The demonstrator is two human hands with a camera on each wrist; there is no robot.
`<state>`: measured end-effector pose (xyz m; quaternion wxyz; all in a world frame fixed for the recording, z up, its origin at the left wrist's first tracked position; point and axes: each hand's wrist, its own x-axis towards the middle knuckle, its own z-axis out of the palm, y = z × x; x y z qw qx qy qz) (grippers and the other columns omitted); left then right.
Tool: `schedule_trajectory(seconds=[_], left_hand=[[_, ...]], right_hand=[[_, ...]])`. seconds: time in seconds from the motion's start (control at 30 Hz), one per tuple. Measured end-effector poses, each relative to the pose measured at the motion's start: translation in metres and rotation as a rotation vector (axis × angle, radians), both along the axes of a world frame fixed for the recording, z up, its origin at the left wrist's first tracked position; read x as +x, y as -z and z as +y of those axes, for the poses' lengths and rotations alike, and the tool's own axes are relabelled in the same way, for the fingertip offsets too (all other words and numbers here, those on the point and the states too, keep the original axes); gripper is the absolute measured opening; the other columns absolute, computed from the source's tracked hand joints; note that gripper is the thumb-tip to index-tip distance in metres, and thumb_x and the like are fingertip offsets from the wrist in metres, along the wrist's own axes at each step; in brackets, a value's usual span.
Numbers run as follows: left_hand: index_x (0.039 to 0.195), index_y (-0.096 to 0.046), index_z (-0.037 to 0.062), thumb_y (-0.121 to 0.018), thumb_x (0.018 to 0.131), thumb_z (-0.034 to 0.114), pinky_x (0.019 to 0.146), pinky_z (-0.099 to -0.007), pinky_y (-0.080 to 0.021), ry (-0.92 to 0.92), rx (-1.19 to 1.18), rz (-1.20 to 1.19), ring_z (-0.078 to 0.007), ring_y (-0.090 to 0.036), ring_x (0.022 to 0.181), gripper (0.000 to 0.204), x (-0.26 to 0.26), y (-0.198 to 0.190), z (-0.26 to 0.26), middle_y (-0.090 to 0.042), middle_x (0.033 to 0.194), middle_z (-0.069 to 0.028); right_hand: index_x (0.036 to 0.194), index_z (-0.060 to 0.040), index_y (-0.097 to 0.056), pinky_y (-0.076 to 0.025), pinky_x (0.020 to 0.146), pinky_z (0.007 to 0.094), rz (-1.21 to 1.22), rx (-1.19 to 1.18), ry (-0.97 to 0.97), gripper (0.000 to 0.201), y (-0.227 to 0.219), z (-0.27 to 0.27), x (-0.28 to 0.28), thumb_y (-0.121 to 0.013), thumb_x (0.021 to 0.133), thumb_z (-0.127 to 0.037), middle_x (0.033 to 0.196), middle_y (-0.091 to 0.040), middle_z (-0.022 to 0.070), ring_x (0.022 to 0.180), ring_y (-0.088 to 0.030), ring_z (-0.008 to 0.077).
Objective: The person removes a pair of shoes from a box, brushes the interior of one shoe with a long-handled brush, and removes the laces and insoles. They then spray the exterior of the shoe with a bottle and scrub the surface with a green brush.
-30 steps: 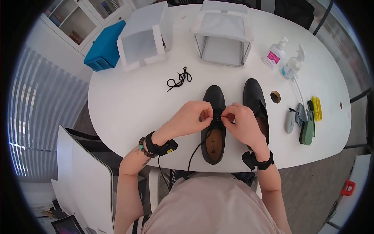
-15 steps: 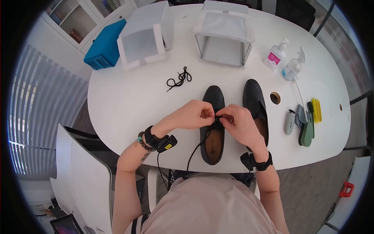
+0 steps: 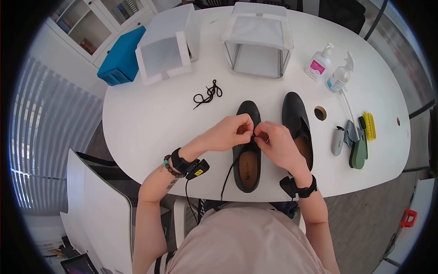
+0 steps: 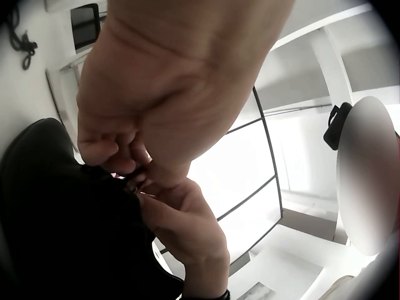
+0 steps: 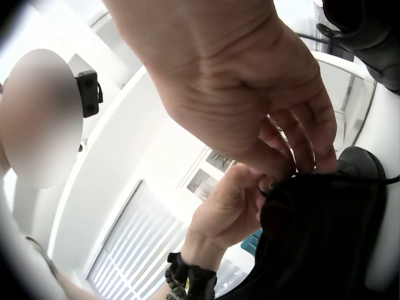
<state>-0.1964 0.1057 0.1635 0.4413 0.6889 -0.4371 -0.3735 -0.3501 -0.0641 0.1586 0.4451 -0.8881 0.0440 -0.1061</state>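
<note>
A black leather shoe [image 3: 247, 109] with a tan insole lies toe-away in front of me. At its lacing my left hand [image 3: 230, 132] pinches a black shoelace with thumb and forefinger. From the other side my right hand [image 3: 278, 144] pinches at the same spot, fingertips almost meeting the left ones. One length of shoelace [image 3: 227, 177] trails from the shoe's left side toward the table's near edge. Both wrist views show the fingers bunched over the dark shoe [image 4: 62, 212], mostly hiding the lace between them. The matching shoe [image 3: 293, 107] stands to the right, without visible lacing.
Another black lace [image 3: 211, 92] lies loosely coiled beyond the left hand. Farther back are two translucent boxes [image 3: 258, 29] and a blue case [image 3: 122, 57]. At the right stand two pump bottles [image 3: 319, 64], with a green brush [image 3: 358, 155], a yellow brush [image 3: 370, 125] and a cloth nearby.
Both hands have drawn closer together over the lacing, the right fingertips shifting left and slightly away from me. The shoes and loose lace stay in place.
</note>
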Motion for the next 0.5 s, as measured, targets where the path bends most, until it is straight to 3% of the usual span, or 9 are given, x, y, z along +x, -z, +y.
schedule_trajectory(seconds=[0.13,0.2,0.23,0.3,0.33,0.4,0.43,0.5], left_hand=[[0.104,-0.063,0.0018,-0.069,0.093,0.004,0.071,-0.0324,-0.050,0.027,-0.022,0.026,-0.0153,-0.057,0.074,0.013,0.011,-0.003,0.005,-0.064,0.083,-0.0050],[0.104,-0.064,0.0028,-0.071,0.090,0.000,0.072,-0.0326,-0.051,-0.044,0.048,-0.271,-0.0174,-0.060,0.076,0.016,0.009,-0.012,0.009,-0.067,0.088,-0.0064],[0.104,-0.064,0.0028,-0.071,0.090,0.000,0.072,-0.0326,-0.051,-0.044,0.048,-0.271,-0.0174,-0.060,0.076,0.016,0.009,-0.009,0.010,-0.067,0.088,-0.0064],[0.105,-0.066,0.0025,-0.070,0.091,0.000,0.073,-0.0339,-0.053,-0.123,-0.079,-0.744,-0.0211,-0.064,0.078,0.014,0.004,0.002,0.013,-0.070,0.096,-0.0090],[0.105,-0.066,0.0025,-0.070,0.091,0.000,0.073,-0.0339,-0.053,-0.124,-0.078,-0.745,-0.0211,-0.064,0.078,0.014,0.001,0.005,0.014,-0.070,0.096,-0.0090],[0.109,-0.069,0.0026,-0.070,0.097,0.003,0.073,-0.0301,-0.053,-0.274,-0.132,-0.892,-0.0137,-0.067,0.083,0.012,-0.007,0.010,0.015,-0.073,0.102,-0.0066],[0.109,-0.069,0.0026,-0.070,0.097,0.003,0.073,-0.0301,-0.053,-0.274,-0.132,-0.890,-0.0137,-0.067,0.083,0.012,-0.007,0.009,0.015,-0.073,0.102,-0.0066],[0.117,-0.072,0.0025,-0.068,0.103,0.005,0.077,-0.0301,-0.053,-0.293,-0.106,-0.392,-0.0142,-0.068,0.086,0.015,-0.006,0.005,0.014,-0.075,0.106,-0.0072]], right_hand=[[0.097,0.0026,-0.066,-0.054,0.077,0.0504,0.024,-0.009,0.023,0.008,0.000,-0.003,-0.001,-0.072,0.091,0.002,0.090,-0.070,0.0213,0.083,-0.070,0.0424],[0.097,0.0028,-0.065,-0.054,0.077,0.0505,0.019,-0.014,0.023,0.008,0.001,-0.003,-0.001,-0.072,0.091,0.002,0.089,-0.070,0.0216,0.083,-0.070,0.0426],[0.097,0.0031,-0.065,-0.054,0.077,0.0506,0.011,-0.020,0.024,0.008,0.001,-0.003,-0.001,-0.071,0.091,0.002,0.089,-0.070,0.0219,0.083,-0.069,0.0427],[0.097,0.0031,-0.065,-0.054,0.077,0.0506,0.014,-0.024,0.023,0.008,0.000,-0.002,-0.001,-0.071,0.091,0.003,0.090,-0.071,0.0222,0.084,-0.069,0.0430],[0.097,0.0031,-0.064,-0.054,0.077,0.0506,0.017,-0.028,0.024,0.008,-0.001,-0.002,-0.001,-0.071,0.091,0.003,0.090,-0.071,0.0226,0.084,-0.069,0.0434],[0.097,0.0031,-0.064,-0.054,0.077,0.0506,0.008,-0.027,0.024,0.008,0.000,-0.002,0.000,-0.070,0.091,0.004,0.090,-0.071,0.0228,0.084,-0.069,0.0437],[0.097,0.0031,-0.064,-0.054,0.077,0.0506,0.000,-0.026,0.025,0.008,0.000,-0.002,0.000,-0.070,0.091,0.004,0.091,-0.070,0.0230,0.084,-0.069,0.0441],[0.097,0.0033,-0.064,-0.054,0.077,0.0508,0.010,-0.015,0.026,0.008,-0.001,-0.002,-0.001,-0.070,0.092,0.004,0.091,-0.070,0.0232,0.084,-0.069,0.0444]])
